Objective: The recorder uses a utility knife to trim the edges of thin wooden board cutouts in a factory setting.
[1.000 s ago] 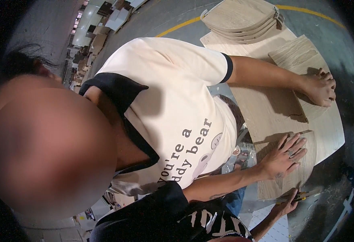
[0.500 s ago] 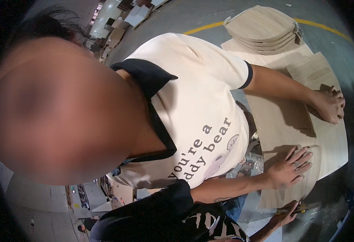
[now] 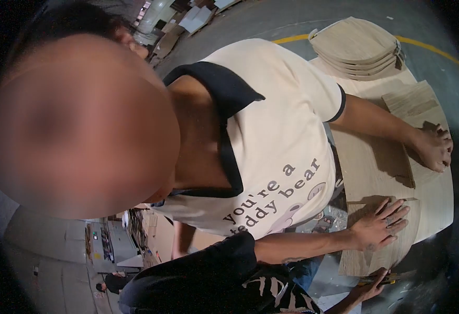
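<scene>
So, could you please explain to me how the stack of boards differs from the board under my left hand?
The stack is several boards lying one on another, while the board is a single layer of wood. Your left hand lies on the board with fingers spread; no hand touches the stack. The stack stands near the picture's top; the board lies lower. Both are pale wood with a curved edge.

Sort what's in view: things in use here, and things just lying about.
In use:
curved-edged pale wooden board, under the left hand
black-and-yellow hand tool, at the right hand
straight-edged pale wooden board, under the co-worker's hand

Lying about, apparently:
stack of curved pale wooden panels
white blocky stack, background
</scene>
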`<state>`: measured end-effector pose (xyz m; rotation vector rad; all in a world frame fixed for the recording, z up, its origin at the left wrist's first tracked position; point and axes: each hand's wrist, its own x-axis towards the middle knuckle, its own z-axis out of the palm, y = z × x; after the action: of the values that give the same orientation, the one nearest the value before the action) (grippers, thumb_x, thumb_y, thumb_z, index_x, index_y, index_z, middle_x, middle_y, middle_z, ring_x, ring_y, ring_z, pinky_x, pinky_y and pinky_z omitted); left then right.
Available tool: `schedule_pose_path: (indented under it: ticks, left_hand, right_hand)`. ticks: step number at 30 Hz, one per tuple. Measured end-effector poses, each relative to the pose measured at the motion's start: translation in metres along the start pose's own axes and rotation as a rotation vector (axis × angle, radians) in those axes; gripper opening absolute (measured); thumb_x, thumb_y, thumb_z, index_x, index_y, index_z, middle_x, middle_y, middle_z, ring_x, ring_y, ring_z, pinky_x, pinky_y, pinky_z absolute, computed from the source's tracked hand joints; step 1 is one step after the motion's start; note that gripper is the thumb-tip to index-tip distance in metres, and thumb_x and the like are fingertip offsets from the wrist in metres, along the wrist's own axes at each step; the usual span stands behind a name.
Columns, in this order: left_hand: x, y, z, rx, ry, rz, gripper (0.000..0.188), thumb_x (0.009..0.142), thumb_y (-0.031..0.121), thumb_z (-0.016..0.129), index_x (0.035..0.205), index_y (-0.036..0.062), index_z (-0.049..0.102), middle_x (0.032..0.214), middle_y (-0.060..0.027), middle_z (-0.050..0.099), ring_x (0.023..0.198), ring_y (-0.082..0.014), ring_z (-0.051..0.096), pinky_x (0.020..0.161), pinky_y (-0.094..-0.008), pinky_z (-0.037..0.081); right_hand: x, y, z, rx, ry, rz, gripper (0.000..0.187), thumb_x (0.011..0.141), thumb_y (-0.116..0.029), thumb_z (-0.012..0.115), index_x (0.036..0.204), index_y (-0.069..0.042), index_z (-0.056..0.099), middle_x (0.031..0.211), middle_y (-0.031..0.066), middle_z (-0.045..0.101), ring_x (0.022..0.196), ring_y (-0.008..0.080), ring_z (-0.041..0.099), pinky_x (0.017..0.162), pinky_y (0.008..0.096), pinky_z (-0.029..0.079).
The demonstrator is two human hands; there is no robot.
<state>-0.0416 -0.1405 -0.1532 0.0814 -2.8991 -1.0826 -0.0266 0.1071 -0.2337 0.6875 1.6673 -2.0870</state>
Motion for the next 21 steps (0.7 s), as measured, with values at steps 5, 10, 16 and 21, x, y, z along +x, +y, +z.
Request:
schedule_pose_path:
  ticks: [5, 10, 16, 21]
  left_hand:
    - [-0.002, -0.005, 0.012, 0.189, 0.097, 0.052, 0.056, 0.104, 0.039, 0.038, 0.150, 0.0073, 0.040, 0.164, -0.0175, 0.018, 0.153, -0.0363, 0.007, 0.124, -0.0551, 0.001]
    - [0.003, -0.003, 0.008, 0.095, 0.069, 0.021, 0.056, 0.102, 0.040, 0.040, 0.148, 0.0067, 0.044, 0.164, -0.0174, 0.021, 0.153, -0.0363, 0.010, 0.124, -0.0549, 0.005]
    - [0.003, -0.004, 0.012, 0.246, 0.144, 0.025, 0.055, 0.102, 0.042, 0.040, 0.148, 0.0113, 0.046, 0.163, -0.0147, 0.025, 0.152, -0.0354, 0.016, 0.123, -0.0542, 0.011]
    - [-0.003, 0.001, -0.006, 0.239, 0.101, 0.079, 0.056, 0.102, 0.043, 0.044, 0.149, 0.0118, 0.046, 0.163, -0.0125, 0.027, 0.152, -0.0330, 0.018, 0.123, -0.0532, 0.011]
  right_hand:
    - [-0.004, -0.001, 0.012, -0.140, 0.102, -0.141, 0.048, 0.099, -0.025, 0.066, 0.133, 0.008, 0.057, 0.121, 0.0148, 0.065, 0.108, 0.0206, 0.062, 0.096, 0.0334, 0.048]
    - [-0.005, -0.007, 0.016, -0.272, 0.102, -0.143, 0.046, 0.102, -0.027, 0.058, 0.134, 0.005, 0.058, 0.128, 0.0170, 0.063, 0.116, 0.0236, 0.060, 0.100, 0.0360, 0.047]
    - [-0.018, -0.025, 0.033, -0.262, 0.020, -0.174, 0.048, 0.098, -0.031, 0.067, 0.129, 0.004, 0.060, 0.117, 0.0083, 0.062, 0.103, 0.0170, 0.056, 0.090, 0.0342, 0.047]
    - [-0.039, -0.024, 0.034, -0.210, 0.037, -0.068, 0.049, 0.093, -0.024, 0.075, 0.130, 0.002, 0.057, 0.117, 0.0126, 0.066, 0.099, 0.0186, 0.063, 0.081, 0.0316, 0.052]
